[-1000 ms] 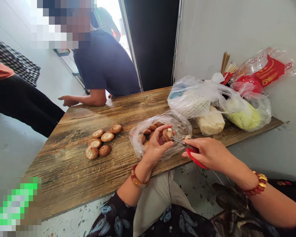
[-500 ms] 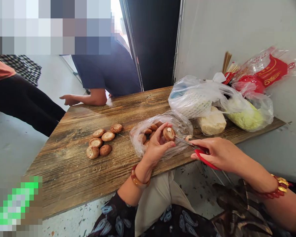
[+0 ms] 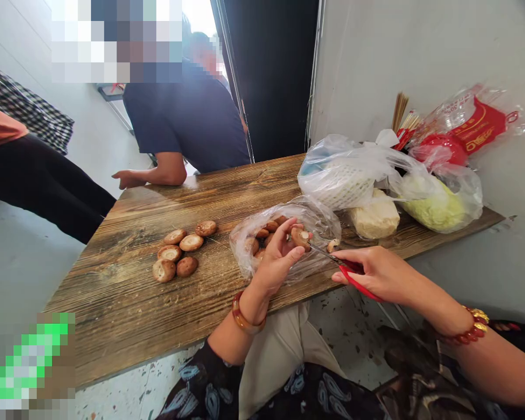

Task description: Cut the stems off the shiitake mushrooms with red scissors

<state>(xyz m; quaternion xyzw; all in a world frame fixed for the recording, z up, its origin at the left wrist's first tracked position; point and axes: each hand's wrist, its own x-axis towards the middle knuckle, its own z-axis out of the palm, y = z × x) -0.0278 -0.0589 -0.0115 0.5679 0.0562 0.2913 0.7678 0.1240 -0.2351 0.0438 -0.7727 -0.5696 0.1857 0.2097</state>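
Observation:
My left hand [image 3: 279,261] is closed around a brown mushroom [image 3: 298,237], its pale underside and stem spot turned toward the right. With my right hand [image 3: 373,273] I grip red-handled scissors [image 3: 354,279], and their blade tips reach the mushroom's underside. Below my left hand lies a clear plastic bag [image 3: 245,265] with several brown mushrooms [image 3: 262,233] in it. A small cut stem piece [image 3: 333,245] lies near the scissors, by the bag's right side. Several more mushrooms [image 3: 170,253] rest in a group on the wooden table, left of the bag.
On the table's [image 3: 126,315] right stand a bagged item in white foam netting [image 3: 339,181], a pale wrapped block [image 3: 375,216] and a bagged green vegetable [image 3: 446,207]. Behind them are skewers [image 3: 399,111] and red packaging [image 3: 485,125]. A person's forearm [image 3: 153,176] leans on the far edge.
The mushroom in my left hand has tilted. My right hand has shifted slightly left with the scissors, bringing the blades onto the mushroom's underside. The person opposite has moved a little.

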